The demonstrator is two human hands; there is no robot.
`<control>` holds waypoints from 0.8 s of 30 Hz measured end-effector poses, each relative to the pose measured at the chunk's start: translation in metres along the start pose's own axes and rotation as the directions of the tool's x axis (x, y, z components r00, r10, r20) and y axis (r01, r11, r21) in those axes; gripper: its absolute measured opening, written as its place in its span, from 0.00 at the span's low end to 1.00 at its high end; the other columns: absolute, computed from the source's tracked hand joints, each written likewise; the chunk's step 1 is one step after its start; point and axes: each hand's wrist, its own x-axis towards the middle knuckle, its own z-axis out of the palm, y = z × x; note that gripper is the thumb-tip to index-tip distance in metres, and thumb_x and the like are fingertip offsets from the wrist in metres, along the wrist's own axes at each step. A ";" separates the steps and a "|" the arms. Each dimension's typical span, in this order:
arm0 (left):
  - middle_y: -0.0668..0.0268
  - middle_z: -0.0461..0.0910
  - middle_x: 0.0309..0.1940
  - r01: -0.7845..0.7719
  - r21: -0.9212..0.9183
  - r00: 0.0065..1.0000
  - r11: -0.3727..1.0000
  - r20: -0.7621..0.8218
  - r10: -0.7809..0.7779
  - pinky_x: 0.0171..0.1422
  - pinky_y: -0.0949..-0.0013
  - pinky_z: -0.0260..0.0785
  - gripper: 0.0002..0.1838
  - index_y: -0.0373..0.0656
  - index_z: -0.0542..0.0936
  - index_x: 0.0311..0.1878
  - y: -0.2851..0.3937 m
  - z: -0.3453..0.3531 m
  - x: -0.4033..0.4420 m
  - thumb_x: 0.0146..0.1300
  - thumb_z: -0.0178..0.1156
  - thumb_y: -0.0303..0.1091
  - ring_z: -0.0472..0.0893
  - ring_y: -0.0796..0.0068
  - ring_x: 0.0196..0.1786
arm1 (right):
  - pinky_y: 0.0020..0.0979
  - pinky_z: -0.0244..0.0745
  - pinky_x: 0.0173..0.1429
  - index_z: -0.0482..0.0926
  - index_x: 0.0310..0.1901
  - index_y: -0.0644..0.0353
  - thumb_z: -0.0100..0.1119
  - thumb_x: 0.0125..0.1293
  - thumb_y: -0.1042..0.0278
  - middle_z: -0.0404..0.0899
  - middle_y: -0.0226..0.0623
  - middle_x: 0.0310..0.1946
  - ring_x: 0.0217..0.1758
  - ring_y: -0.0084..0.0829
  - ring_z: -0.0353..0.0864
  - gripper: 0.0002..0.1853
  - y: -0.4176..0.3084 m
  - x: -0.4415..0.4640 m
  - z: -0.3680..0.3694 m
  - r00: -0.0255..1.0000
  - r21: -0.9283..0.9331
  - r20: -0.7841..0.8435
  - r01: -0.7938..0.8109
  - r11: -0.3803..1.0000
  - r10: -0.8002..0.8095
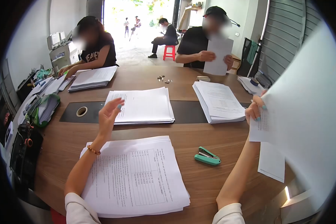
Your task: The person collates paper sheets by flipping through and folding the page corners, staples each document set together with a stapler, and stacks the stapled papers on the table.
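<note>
My right hand is raised at the right, its fingers closed on the edge of printed paper sheets, which hang large and close to the camera. My left hand is held up with loosely bent fingers and nothing in it, in front of a paper stack in the table's middle. Whether it touches that stack I cannot tell. Below my left forearm lies a nearer stack of printed pages, its top sheet bearing a table. A green stapler rests between this stack and my right forearm.
More paper stacks lie to the right and at the far left. A tape roll sits on the dark table strip. Small scattered pieces lie farther back. Across the wooden table are two people, one holding a sheet.
</note>
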 end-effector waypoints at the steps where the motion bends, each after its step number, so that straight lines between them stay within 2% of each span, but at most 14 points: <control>1: 0.58 0.76 0.49 -0.197 0.101 0.980 0.975 -0.018 0.200 0.52 0.71 0.68 0.19 0.39 0.72 0.54 0.009 0.003 0.000 0.59 0.57 0.31 0.75 0.71 0.52 | 0.20 0.49 0.18 0.67 0.53 0.62 0.47 0.63 0.50 0.64 0.29 0.20 0.11 0.19 0.50 0.25 -0.002 0.001 -0.001 0.998 0.104 0.062 0.013 0.994 -0.020; 2: 0.59 0.76 0.48 -0.387 0.202 0.918 0.900 -0.013 0.397 0.52 0.71 0.68 0.18 0.40 0.72 0.53 0.023 0.006 0.000 0.59 0.57 0.31 0.75 0.70 0.53 | 0.20 0.49 0.18 0.67 0.53 0.62 0.47 0.63 0.50 0.64 0.29 0.20 0.11 0.19 0.50 0.25 -0.003 0.001 -0.002 0.997 0.101 0.070 0.016 0.995 -0.023; 4: 0.56 0.70 0.55 -0.567 0.409 0.807 0.715 0.104 0.581 0.59 0.66 0.63 0.28 0.40 0.69 0.56 0.079 0.008 -0.009 0.52 0.64 0.39 0.68 0.64 0.60 | 0.19 0.50 0.18 0.67 0.54 0.62 0.46 0.64 0.50 0.64 0.29 0.20 0.12 0.17 0.51 0.25 -0.006 -0.003 -0.002 0.996 0.070 0.055 0.065 0.995 -0.069; 5: 0.55 0.66 0.59 -0.672 0.453 0.711 0.586 0.173 0.681 0.61 0.64 0.61 0.33 0.40 0.67 0.58 0.106 0.009 -0.016 0.49 0.66 0.43 0.64 0.62 0.63 | 0.19 0.49 0.18 0.67 0.55 0.60 0.46 0.64 0.51 0.64 0.30 0.20 0.12 0.18 0.52 0.24 -0.005 -0.004 -0.001 0.997 0.040 0.044 0.060 0.997 -0.062; 6: 0.51 0.60 0.62 -0.711 0.396 0.668 0.582 0.118 0.735 0.66 0.56 0.51 0.39 0.37 0.64 0.60 0.140 0.024 -0.028 0.51 0.61 0.55 0.56 0.58 0.67 | 0.19 0.49 0.18 0.67 0.55 0.60 0.46 0.64 0.51 0.64 0.30 0.20 0.12 0.18 0.52 0.24 -0.002 -0.003 0.004 0.997 0.041 0.044 0.056 0.998 -0.058; 7: 0.47 0.55 0.64 -0.848 0.397 0.464 0.351 0.235 0.854 0.66 0.53 0.49 0.47 0.31 0.59 0.62 0.174 0.023 -0.030 0.48 0.62 0.57 0.54 0.56 0.68 | 0.20 0.50 0.18 0.67 0.55 0.61 0.47 0.64 0.52 0.64 0.31 0.20 0.12 0.18 0.51 0.24 0.003 -0.003 0.010 0.996 -0.019 -0.065 0.066 0.998 -0.067; 8: 0.47 0.55 0.64 -0.844 0.403 0.469 0.355 0.232 0.852 0.66 0.53 0.49 0.47 0.31 0.59 0.62 0.194 0.026 -0.042 0.48 0.62 0.57 0.54 0.56 0.68 | 0.21 0.50 0.18 0.66 0.55 0.62 0.49 0.63 0.53 0.64 0.32 0.20 0.12 0.19 0.51 0.25 0.007 -0.004 0.014 0.982 -0.081 -0.172 0.066 0.995 -0.079; 9: 0.43 0.56 0.62 -0.785 0.341 0.540 0.517 -0.034 0.841 0.63 0.57 0.55 0.41 0.31 0.58 0.61 0.210 0.031 -0.057 0.51 0.59 0.50 0.57 0.54 0.66 | 0.21 0.50 0.18 0.66 0.55 0.62 0.49 0.63 0.53 0.64 0.32 0.20 0.12 0.19 0.51 0.25 0.007 -0.011 0.007 0.983 -0.078 -0.171 0.059 0.995 -0.072; 12: 0.43 0.56 0.62 -0.915 0.112 0.339 0.389 -0.312 0.888 0.63 0.57 0.54 0.41 0.30 0.58 0.61 0.223 0.039 -0.091 0.51 0.59 0.49 0.57 0.54 0.66 | 0.22 0.56 0.22 0.69 0.53 0.67 0.49 0.63 0.58 0.69 0.35 0.24 0.19 0.20 0.61 0.23 0.010 0.000 -0.004 0.974 -0.186 -0.225 -0.085 0.979 0.041; 13: 0.43 0.56 0.62 -0.941 0.066 0.286 0.331 -0.365 0.886 0.63 0.57 0.54 0.41 0.30 0.58 0.61 0.219 0.046 -0.098 0.51 0.59 0.49 0.57 0.54 0.66 | 0.22 0.60 0.25 0.69 0.52 0.68 0.52 0.61 0.58 0.72 0.36 0.29 0.23 0.21 0.66 0.23 0.028 0.003 0.020 0.854 -0.553 -0.517 -0.284 0.783 -0.055; 14: 0.43 0.56 0.62 -0.960 0.039 0.239 0.279 -0.410 0.880 0.63 0.57 0.54 0.41 0.30 0.58 0.61 0.218 0.051 -0.107 0.51 0.59 0.49 0.57 0.54 0.66 | 0.23 0.64 0.27 0.70 0.51 0.68 0.55 0.59 0.59 0.75 0.37 0.33 0.27 0.22 0.70 0.23 0.036 0.011 0.033 0.708 -0.741 -0.653 -0.522 0.423 -0.271; 15: 0.43 0.56 0.62 -0.973 0.023 0.197 0.229 -0.434 0.879 0.63 0.57 0.54 0.41 0.30 0.58 0.61 0.217 0.056 -0.117 0.51 0.59 0.49 0.57 0.54 0.66 | 0.21 0.67 0.29 0.78 0.38 0.69 0.64 0.51 0.61 0.79 0.36 0.29 0.26 0.20 0.75 0.19 0.037 0.012 0.026 0.720 -0.773 -0.615 -0.473 0.423 -0.321; 21: 0.43 0.56 0.62 -0.991 0.033 0.092 0.129 -0.533 0.841 0.63 0.56 0.54 0.41 0.28 0.57 0.61 0.218 0.072 -0.137 0.51 0.58 0.48 0.57 0.54 0.66 | 0.28 0.70 0.33 0.76 0.41 0.71 0.59 0.53 0.67 0.78 0.41 0.30 0.27 0.27 0.76 0.16 0.032 0.013 0.018 0.721 -0.781 -0.603 -0.621 0.067 -0.342; 24: 0.43 0.56 0.61 -0.994 0.027 0.073 0.105 -0.545 0.835 0.63 0.56 0.54 0.41 0.28 0.57 0.61 0.217 0.075 -0.137 0.51 0.58 0.47 0.57 0.53 0.66 | 0.29 0.70 0.34 0.76 0.40 0.71 0.59 0.52 0.68 0.78 0.40 0.31 0.28 0.27 0.76 0.16 0.028 0.012 0.018 0.727 -0.770 -0.612 -0.638 0.020 -0.311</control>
